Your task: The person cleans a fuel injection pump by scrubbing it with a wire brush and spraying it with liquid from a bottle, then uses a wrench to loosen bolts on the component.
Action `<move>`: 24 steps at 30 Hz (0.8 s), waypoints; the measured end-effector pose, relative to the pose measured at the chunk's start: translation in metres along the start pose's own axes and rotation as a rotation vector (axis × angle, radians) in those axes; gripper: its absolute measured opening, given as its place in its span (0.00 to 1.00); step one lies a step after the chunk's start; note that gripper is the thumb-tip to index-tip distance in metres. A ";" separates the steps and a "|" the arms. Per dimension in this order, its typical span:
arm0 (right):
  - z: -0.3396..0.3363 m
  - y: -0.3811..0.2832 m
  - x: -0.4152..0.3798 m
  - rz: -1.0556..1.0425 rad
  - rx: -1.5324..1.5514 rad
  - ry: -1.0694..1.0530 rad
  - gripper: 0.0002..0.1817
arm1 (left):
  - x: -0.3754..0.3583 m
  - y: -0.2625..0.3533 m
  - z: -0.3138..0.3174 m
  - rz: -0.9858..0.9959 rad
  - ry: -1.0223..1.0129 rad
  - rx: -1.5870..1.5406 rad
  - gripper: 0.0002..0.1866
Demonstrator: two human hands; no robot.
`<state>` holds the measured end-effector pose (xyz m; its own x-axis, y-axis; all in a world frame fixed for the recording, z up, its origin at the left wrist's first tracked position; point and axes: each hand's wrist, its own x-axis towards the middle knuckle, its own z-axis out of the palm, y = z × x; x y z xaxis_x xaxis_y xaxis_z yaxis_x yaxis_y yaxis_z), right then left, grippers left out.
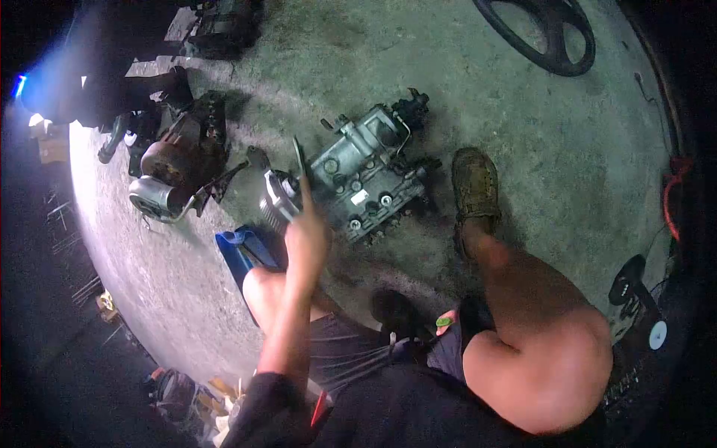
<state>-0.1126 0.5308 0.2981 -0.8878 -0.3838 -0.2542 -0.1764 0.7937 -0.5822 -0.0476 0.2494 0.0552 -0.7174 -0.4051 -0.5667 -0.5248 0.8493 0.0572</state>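
Observation:
My left hand is closed around a thin tool with a pale, narrow end that points away from me. It is above the near left side of a grey metal engine part lying on the floor. Left of the tool is a ribbed silver piece. My right hand shows only in small part between my thighs, by dark cloth. Its fingers are around a small green object; the rest of the hand is hidden.
Rusty and silver machine parts lie on the left. A blue container is beside my left knee. My right shoe rests right of the engine part. A steering wheel lies at the top right, and a red object at the right edge.

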 end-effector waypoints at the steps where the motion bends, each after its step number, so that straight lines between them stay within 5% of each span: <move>1: 0.002 0.000 -0.003 0.012 -0.001 0.015 0.35 | 0.023 0.006 -0.003 0.013 0.033 -0.029 0.42; 9: 0.013 0.019 -0.019 0.292 0.104 -0.088 0.31 | -0.027 -0.018 -0.001 0.026 0.039 -0.096 0.44; 13: -0.005 -0.026 -0.002 0.241 -0.087 -0.035 0.29 | 0.042 0.009 0.013 0.200 0.151 -0.076 0.45; 17: -0.009 0.024 -0.017 0.068 -0.014 -0.038 0.34 | 0.033 0.010 -0.003 0.060 0.035 0.033 0.45; 20: 0.000 0.026 -0.018 0.281 0.075 -0.154 0.33 | -0.017 0.007 -0.029 -0.090 -0.136 0.034 0.45; 22: 0.004 0.023 -0.019 0.423 0.126 -0.227 0.31 | -0.002 0.015 -0.010 -0.014 -0.087 0.066 0.45; 24: 0.005 0.015 -0.015 0.293 0.100 -0.122 0.32 | 0.017 0.037 0.009 0.095 0.014 0.038 0.45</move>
<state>-0.1003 0.5464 0.2894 -0.8359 -0.2050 -0.5091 0.1266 0.8305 -0.5424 -0.0757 0.2769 0.0403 -0.7698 -0.3268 -0.5483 -0.4366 0.8962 0.0788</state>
